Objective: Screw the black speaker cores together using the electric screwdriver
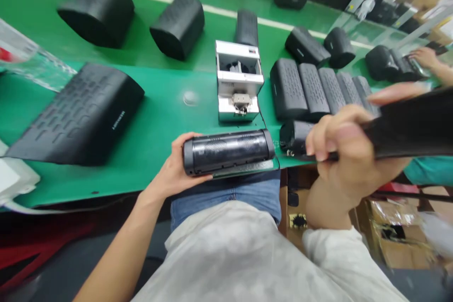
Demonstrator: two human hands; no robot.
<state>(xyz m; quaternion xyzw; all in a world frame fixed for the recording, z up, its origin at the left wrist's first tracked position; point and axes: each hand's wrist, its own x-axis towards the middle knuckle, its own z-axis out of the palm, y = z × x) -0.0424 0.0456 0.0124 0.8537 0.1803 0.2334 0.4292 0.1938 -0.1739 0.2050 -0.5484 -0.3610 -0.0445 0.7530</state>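
The left hand [173, 167] holds a shiny black mesh cylinder [228, 151] at the near edge of the green desk [155, 137], its fingers clamped around it. The right hand [348, 151] has fingers clamped on a soft black ribbed cover [410, 122]. If the left grip loosens, the round cylinder may roll and fall. Five black ribbed blocks [313, 89] stand in one row.

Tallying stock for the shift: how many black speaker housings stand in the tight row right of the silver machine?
5, side by side on the green bench: the first black speaker housing nearest the silver machine, then the second, third, fourth, fifth. The right hand may hide others.
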